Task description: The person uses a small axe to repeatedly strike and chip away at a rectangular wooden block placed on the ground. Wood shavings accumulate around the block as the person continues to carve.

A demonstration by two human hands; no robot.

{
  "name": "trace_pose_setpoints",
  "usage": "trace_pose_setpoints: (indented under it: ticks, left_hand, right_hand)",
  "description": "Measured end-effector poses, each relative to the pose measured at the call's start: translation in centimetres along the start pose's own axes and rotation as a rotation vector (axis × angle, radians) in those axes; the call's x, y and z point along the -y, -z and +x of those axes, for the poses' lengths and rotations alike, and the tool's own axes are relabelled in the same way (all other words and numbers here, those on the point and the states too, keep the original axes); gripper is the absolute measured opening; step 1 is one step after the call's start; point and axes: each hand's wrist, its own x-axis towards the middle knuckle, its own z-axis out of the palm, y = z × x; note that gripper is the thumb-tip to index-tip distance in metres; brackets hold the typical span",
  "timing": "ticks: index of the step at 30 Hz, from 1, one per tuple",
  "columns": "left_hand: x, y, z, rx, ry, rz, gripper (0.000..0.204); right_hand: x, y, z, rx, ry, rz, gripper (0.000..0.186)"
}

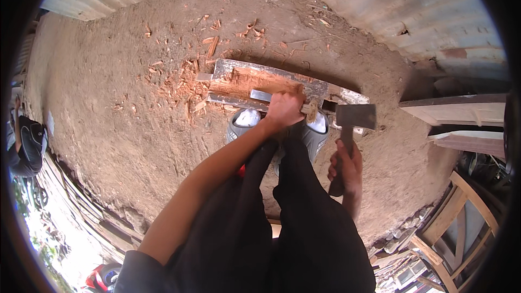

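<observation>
Left fingers (pixel 286 109) curl tightly round a chisel (pixel 261 95), its blade over the hollowed wooden block (pixel 244 79) lying on dirt ground (pixel 114 87) just beyond the shoes (pixel 319 140). Right fingers (pixel 332 169) wrap a hammer (pixel 355 116), head near the block's right edge. Open ground spreads left; the left shoe's pale marking (pixel 233 137) is unreadably small.

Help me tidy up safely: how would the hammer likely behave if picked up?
The hammer would probably feel top-heavy, since its broad, blocky head sits at one end of a slimmer handle. It likely stays stiff, as the handle looks straight. Laid down, it seems unlikely to roll, given the head's flat sides.
</observation>
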Motion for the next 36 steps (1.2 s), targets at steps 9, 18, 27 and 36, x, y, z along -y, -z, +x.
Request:
trace_pose_setpoints:
  ticks: [9,18,27,36]
  left_hand:
    - [-6.0,0.0,1.2,0.041,-0.276,-0.223,0.031]
    - [-5.9,-0.4,3.1,0.136,-0.188,-0.207,0.034]
    - [-5.5,-0.3,2.2,0.238,-0.204,-0.211,0.027]
    - [-5.4,1.0,2.3,0.234,-0.167,-0.216,0.032]
  right_hand:
    - [0.7,4.6,-5.4,-0.145,0.024,0.015,0.035]
    - [0.5,5.6,-6.5,-0.132,0.043,0.102,0.034]
    - [0.7,4.6,-4.1,-0.139,0.05,0.113,0.032]
    - [-0.7,4.1,-2.2,-0.045,0.143,-0.005,0.027]
